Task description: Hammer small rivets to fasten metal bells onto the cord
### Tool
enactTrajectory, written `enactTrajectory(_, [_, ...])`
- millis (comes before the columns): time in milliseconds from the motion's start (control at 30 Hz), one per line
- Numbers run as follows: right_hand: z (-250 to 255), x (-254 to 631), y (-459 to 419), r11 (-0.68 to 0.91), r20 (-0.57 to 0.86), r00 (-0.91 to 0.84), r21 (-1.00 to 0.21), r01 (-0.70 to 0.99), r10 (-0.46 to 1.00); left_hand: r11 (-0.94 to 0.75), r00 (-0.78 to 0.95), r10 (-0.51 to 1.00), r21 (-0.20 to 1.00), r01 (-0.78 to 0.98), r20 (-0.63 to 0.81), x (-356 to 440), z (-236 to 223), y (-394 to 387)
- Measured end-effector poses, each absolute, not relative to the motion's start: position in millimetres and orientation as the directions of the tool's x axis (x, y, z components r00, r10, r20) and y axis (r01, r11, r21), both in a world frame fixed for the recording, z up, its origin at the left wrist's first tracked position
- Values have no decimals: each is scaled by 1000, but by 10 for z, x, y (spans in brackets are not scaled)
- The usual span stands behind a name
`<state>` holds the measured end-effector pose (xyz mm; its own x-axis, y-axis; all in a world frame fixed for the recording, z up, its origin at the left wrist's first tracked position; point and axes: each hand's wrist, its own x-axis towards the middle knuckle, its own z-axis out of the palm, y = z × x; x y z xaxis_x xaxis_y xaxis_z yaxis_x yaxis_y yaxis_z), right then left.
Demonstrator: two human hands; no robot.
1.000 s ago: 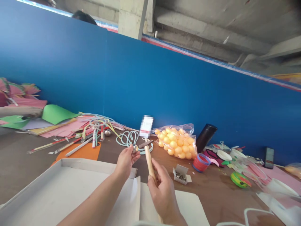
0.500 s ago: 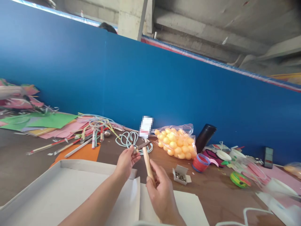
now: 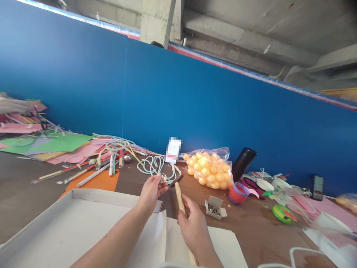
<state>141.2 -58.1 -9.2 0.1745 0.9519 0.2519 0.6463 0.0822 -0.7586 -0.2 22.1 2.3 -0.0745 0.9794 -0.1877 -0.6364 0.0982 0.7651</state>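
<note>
My left hand (image 3: 150, 191) pinches a small shiny metal bell (image 3: 163, 178) between thumb and fingers, held above the brown table. My right hand (image 3: 193, 227) is wrapped round the wooden handle of a small hammer (image 3: 179, 195). The hammer's dark head (image 3: 176, 181) sits just right of the bell, almost touching it. Both hands hover over the far edge of a shallow white cardboard tray (image 3: 80, 219).
A bag of orange balls (image 3: 209, 169), a small open box of metal bits (image 3: 214, 207), a red tape roll (image 3: 237, 193), a black cylinder (image 3: 243, 162) and coiled pale cords (image 3: 153, 163) lie beyond. Coloured paper and sticks (image 3: 69, 152) are at left, where another person's hand (image 3: 12, 106) reaches. A blue wall stands behind.
The hammer has dropped lower, so its head now sits beside the bell. My left hand has shifted slightly right. The other person's hand at far left has moved up over the paper pile.
</note>
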Motion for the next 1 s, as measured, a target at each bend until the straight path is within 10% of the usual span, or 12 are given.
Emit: enactTrajectory(1000, [-119, 1446, -592, 68, 264, 104, -571, 818, 959, 123, -32, 984, 790, -601, -177, 10, 34, 197])
